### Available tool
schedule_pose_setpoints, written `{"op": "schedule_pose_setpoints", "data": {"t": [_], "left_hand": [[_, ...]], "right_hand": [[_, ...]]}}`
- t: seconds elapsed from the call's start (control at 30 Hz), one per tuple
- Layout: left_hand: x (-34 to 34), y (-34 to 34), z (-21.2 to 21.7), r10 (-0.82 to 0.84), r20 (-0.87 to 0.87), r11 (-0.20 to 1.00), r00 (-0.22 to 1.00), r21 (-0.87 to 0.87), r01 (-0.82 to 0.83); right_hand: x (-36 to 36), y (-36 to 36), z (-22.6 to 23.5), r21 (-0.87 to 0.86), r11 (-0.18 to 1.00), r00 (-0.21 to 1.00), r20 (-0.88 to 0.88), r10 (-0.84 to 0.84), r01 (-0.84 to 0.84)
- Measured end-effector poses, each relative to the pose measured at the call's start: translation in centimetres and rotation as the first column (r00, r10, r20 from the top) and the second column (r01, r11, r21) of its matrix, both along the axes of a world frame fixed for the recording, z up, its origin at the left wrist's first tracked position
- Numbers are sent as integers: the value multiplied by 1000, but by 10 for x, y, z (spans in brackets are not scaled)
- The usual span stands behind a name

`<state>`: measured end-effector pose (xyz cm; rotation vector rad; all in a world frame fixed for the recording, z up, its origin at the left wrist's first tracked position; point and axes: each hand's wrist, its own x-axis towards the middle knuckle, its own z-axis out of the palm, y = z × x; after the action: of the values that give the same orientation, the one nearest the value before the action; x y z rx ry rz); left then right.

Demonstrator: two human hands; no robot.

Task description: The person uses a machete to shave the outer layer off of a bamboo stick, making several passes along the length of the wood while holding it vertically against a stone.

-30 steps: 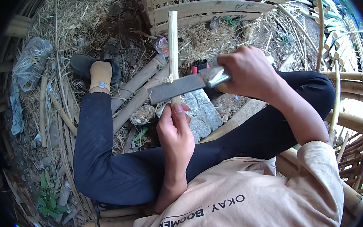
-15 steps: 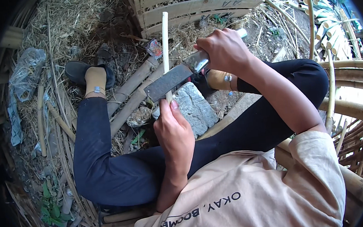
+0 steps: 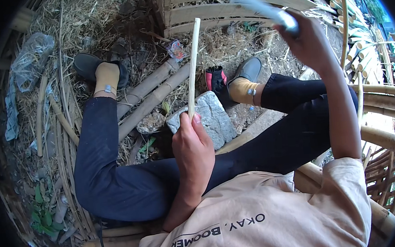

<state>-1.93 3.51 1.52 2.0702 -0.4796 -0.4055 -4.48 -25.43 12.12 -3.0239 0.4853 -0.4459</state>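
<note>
Head view shows a change from half a second ago: the cleaver that lay against the stick, low over the stone, is now swung high. Going left to right, my left leg [image 3: 93,150] stretches over the straw-strewn ground, past two bamboo poles [image 3: 151,94] lying slantwise. My left hand [image 3: 192,149] is clenched around the lower end of the pale bamboo stick [image 3: 193,63], thumb on top, and it keeps the stick upright and leaning slightly, its foot at the near left edge of the grey stone [image 3: 211,115], its tip up by the slatted bamboo frame [image 3: 225,0]. The stick has hardly shifted between frames. A red and black object [image 3: 216,81] stands just behind the stone, near my right shoe [image 3: 249,68]. My right hand [image 3: 309,40] is now lifted toward the upper right, fist closed on the handle of the cleaver [image 3: 255,3], whose blade is motion-blurred and well apart from the stick. I judge this as the raised part of a chopping stroke, with the stick steadied for the blade.
</note>
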Motion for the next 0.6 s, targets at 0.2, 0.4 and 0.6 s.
{"op": "schedule_pose_setpoints", "data": {"t": [0.2,0.4,0.6], "left_hand": [[-2,-3,0,-21,16,999,1000,40,21],[-9,-11,-1,-17,-1,1000,1000,21,17],[-17,-14,7,-65,31,996,997,66,63]], "right_hand": [[4,40,-38,16,966,904,-348,247,-258],[0,51,-60,169,978,901,-394,180,-121],[-9,40,-75,196,976,941,-305,148,-90]]}}
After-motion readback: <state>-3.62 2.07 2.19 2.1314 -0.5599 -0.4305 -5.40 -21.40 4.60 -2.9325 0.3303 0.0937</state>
